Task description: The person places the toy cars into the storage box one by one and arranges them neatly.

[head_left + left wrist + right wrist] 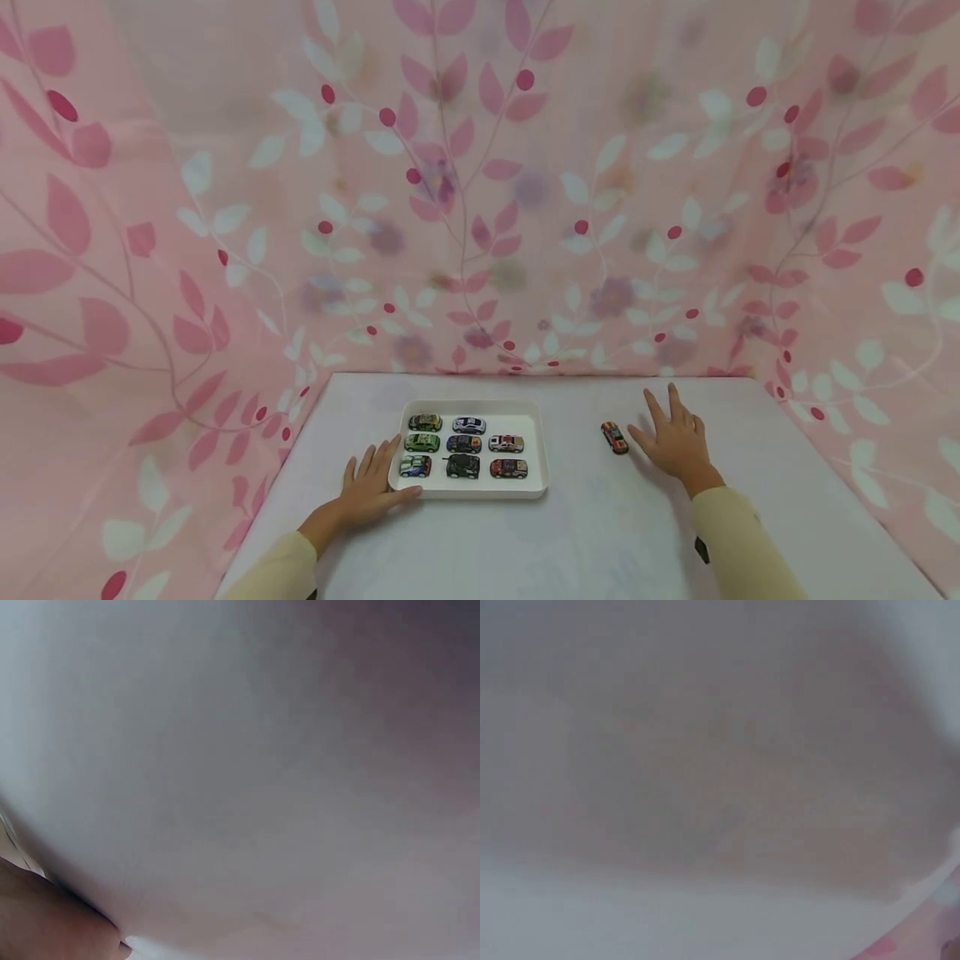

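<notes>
A shallow white tray (pixel 480 492) holds several small toy cars in three rows. Among them are a green car (pixel 422 443), a white police-style car (pixel 469 426) and a black toy tank (pixel 462 467). My left hand (pixel 366 493) rests at the tray's left side, fingers spread along that edge and thumb at the front left corner. To the right of the tray, a red and orange toy car (pixel 614 437) stands alone on the table. Just right of this car is my right hand (pixel 673 443), fingers spread and nothing held. The left wrist view catches only part of the left hand (pixel 52 922).
A white cloth covers the table (pixel 585 533). Pink leaf-patterned curtains (pixel 480 208) hang behind it and along both sides. The right wrist view is mostly blurred white cloth (pixel 630 922).
</notes>
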`<state>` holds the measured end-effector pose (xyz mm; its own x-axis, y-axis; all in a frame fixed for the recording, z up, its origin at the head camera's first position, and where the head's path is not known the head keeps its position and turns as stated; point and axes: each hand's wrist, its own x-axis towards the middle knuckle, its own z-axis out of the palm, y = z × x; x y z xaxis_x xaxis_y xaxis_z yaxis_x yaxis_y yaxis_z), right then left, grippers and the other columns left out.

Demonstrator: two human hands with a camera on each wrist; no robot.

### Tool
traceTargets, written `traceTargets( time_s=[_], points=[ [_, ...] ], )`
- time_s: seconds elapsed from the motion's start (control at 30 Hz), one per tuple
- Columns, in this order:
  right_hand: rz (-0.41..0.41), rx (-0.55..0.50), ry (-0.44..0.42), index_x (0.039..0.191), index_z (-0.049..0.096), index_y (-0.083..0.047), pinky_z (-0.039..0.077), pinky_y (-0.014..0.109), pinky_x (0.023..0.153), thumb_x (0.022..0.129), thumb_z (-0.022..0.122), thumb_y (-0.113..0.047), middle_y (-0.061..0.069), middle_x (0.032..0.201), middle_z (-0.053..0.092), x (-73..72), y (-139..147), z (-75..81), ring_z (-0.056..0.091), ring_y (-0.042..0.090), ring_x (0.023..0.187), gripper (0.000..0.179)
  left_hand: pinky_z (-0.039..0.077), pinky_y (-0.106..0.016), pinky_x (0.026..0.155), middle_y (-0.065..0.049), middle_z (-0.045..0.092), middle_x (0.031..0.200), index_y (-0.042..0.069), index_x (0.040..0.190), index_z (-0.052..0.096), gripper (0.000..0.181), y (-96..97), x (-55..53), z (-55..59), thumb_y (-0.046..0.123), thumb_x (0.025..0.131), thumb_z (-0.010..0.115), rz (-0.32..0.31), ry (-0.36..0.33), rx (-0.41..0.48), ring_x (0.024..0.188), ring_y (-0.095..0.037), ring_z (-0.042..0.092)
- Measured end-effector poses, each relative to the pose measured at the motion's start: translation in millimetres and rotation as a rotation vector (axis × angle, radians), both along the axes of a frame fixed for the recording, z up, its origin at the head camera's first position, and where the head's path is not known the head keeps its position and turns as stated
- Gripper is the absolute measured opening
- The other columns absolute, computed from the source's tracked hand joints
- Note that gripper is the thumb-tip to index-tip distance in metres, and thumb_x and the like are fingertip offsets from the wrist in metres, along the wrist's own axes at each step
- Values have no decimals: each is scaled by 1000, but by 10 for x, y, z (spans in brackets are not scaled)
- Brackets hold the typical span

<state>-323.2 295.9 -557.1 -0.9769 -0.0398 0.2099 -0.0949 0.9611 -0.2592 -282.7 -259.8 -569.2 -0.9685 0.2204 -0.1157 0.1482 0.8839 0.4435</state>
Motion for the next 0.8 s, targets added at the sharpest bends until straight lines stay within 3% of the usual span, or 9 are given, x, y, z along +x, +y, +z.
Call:
traceTargets(
  time_s=[0.3, 0.43, 0.6, 0.73, 0.8],
  points=[
    [2, -19, -19, 157, 22, -13, 9, 74, 109, 95, 45, -64, 30, 162, 1, 14, 23, 22, 28, 59, 133, 83, -1, -69, 114, -23, 21, 162, 17, 159, 11, 107, -8, -11, 0, 74, 81, 58, -6, 31, 2, 149, -48, 11],
    [11, -12, -52, 158, 20, -14, 8, 73, 109, 96, 43, -64, 28, 163, -1, 13, -34, 12, 27, 58, 135, 83, -3, -69, 114, -24, 21, 161, 18, 159, 11, 106, -1, -18, -24, 73, 82, 59, 0, 58, 34, 148, -49, 12],
    [56, -31, -30, 159, 15, -17, 10, 74, 109, 96, 44, -62, 27, 163, 0, -2, -145, -37, 26, 62, 136, 83, -2, -70, 113, -26, 22, 160, 18, 159, 11, 107, -11, -1, -67, 73, 81, 59, -12, 75, 48, 147, -51, 13],
    [98, -27, -47, 159, 14, -17, 16, 74, 108, 95, 44, -66, 28, 162, 6, -34, -238, -87, 28, 61, 135, 87, -4, -69, 114, -24, 20, 162, 19, 160, 8, 107, -14, 11, -83, 75, 82, 56, -3, 64, 29, 148, -49, 11],
    [105, -7, -69, 155, 24, -11, 24, 72, 105, 92, 50, -66, 30, 157, 20, -46, -279, -101, 34, 57, 132, 88, -4, -69, 114, -25, 20, 162, 19, 160, 9, 107, 1, 13, -81, 75, 82, 56, -5, 64, 35, 148, -49, 11]
  ],
)
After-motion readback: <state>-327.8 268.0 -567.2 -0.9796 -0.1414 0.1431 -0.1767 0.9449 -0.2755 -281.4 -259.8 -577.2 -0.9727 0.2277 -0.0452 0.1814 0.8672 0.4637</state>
